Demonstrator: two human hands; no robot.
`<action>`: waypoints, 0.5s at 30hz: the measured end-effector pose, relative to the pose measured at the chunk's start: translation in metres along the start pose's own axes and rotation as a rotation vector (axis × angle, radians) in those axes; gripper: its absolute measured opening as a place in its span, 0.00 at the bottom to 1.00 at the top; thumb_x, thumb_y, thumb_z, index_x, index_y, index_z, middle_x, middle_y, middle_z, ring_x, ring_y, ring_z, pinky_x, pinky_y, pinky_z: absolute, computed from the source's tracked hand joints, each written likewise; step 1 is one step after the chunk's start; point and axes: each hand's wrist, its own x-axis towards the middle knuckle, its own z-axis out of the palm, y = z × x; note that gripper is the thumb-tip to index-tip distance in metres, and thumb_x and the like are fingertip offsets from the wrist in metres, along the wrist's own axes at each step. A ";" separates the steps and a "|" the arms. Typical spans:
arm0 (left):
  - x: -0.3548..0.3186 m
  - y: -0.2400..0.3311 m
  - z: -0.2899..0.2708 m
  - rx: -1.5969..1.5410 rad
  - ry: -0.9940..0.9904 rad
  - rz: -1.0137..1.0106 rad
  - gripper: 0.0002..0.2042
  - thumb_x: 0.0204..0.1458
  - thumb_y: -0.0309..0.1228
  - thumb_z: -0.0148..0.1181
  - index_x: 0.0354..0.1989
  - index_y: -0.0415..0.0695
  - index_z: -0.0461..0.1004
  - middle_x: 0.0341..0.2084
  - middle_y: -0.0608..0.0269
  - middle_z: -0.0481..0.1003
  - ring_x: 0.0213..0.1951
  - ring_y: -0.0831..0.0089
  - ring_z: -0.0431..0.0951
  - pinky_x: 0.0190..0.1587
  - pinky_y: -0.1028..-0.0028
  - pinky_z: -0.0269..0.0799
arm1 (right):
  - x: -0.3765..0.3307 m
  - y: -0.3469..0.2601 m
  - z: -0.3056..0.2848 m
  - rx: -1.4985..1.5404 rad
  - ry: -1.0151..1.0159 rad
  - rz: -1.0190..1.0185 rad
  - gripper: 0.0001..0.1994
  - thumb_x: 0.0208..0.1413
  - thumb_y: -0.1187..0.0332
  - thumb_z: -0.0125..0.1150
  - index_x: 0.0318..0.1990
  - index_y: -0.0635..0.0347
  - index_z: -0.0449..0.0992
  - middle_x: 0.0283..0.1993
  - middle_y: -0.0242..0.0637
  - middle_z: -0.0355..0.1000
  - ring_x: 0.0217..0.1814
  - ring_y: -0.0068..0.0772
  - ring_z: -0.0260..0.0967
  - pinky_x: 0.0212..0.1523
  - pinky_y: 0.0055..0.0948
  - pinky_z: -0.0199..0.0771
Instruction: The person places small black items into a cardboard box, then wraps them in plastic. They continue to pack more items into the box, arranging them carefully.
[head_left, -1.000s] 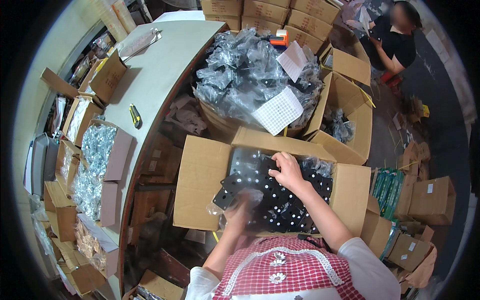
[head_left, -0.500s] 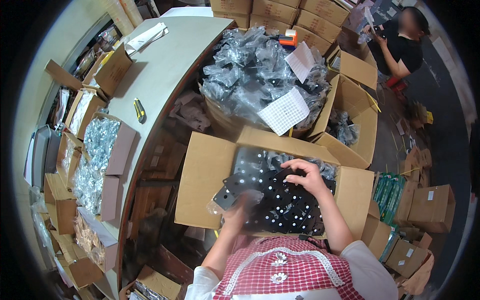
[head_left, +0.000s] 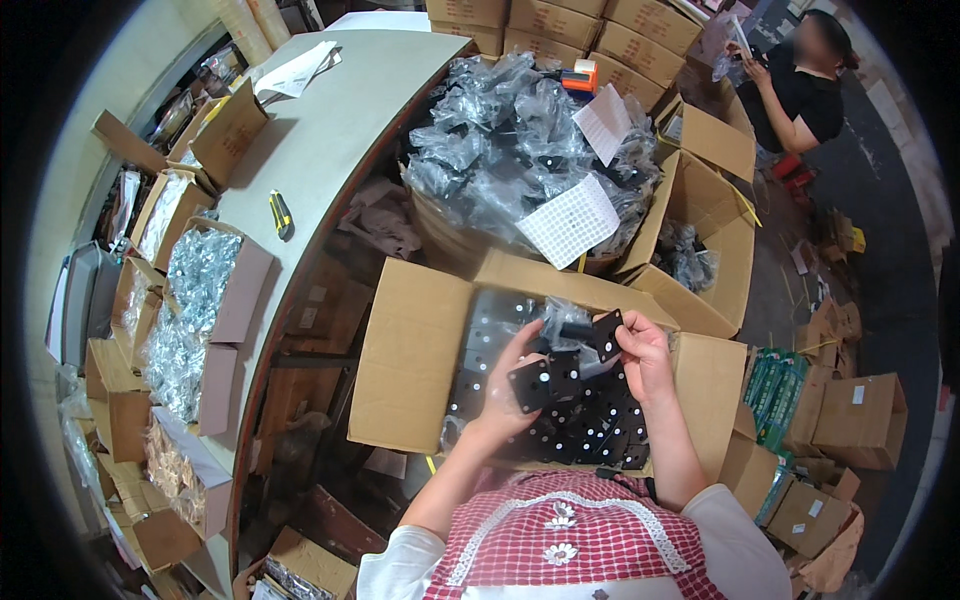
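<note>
An open cardboard box (head_left: 410,365) in front of me holds many flat black plates (head_left: 600,420), each with a small white dot. Over its middle, my left hand (head_left: 505,400) grips a couple of black plates (head_left: 545,380), fingers pointing away from me. My right hand (head_left: 648,358) pinches one black plate (head_left: 607,335) by its right edge, slightly higher and apart from the left hand's plates. Between the hands and beyond them lies a clear plastic bag (head_left: 568,315) inside the box. The left hand's thumb is partly hidden behind its plates.
Behind the box stands a large carton heaped with clear-bagged black parts (head_left: 500,150), with a sticker sheet (head_left: 570,222) and an orange tape dispenser (head_left: 580,75) on top. A yellow utility knife (head_left: 280,215) lies on the table (head_left: 330,110) at left. Far right, another person (head_left: 800,90) stands.
My right hand has lifted a black plate up from the pile. My left hand has come right and forward, now with plates in it; the plastic beside it is no longer in its grip.
</note>
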 end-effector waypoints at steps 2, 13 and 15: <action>0.005 -0.009 0.006 0.089 -0.044 0.065 0.25 0.42 0.30 0.70 0.52 0.39 0.76 0.62 0.45 0.69 0.61 0.49 0.72 0.64 0.61 0.66 | -0.004 0.000 0.007 -0.002 -0.029 -0.025 0.06 0.62 0.71 0.61 0.43 0.65 0.76 0.50 0.42 0.79 0.48 0.28 0.76 0.53 0.27 0.74; 0.020 -0.008 0.008 -0.093 -0.369 0.103 0.29 0.34 0.35 0.75 0.50 0.43 0.77 0.64 0.47 0.66 0.65 0.49 0.66 0.66 0.56 0.59 | -0.010 -0.005 0.018 0.156 -0.210 0.005 0.07 0.59 0.72 0.65 0.42 0.63 0.76 0.45 0.35 0.77 0.47 0.26 0.73 0.54 0.26 0.69; 0.007 0.015 0.003 -0.246 -0.337 0.060 0.24 0.36 0.34 0.72 0.46 0.45 0.78 0.65 0.46 0.65 0.64 0.48 0.66 0.66 0.54 0.58 | -0.015 -0.011 0.022 0.215 -0.280 0.007 0.08 0.59 0.70 0.67 0.41 0.63 0.75 0.46 0.36 0.77 0.48 0.26 0.73 0.54 0.27 0.70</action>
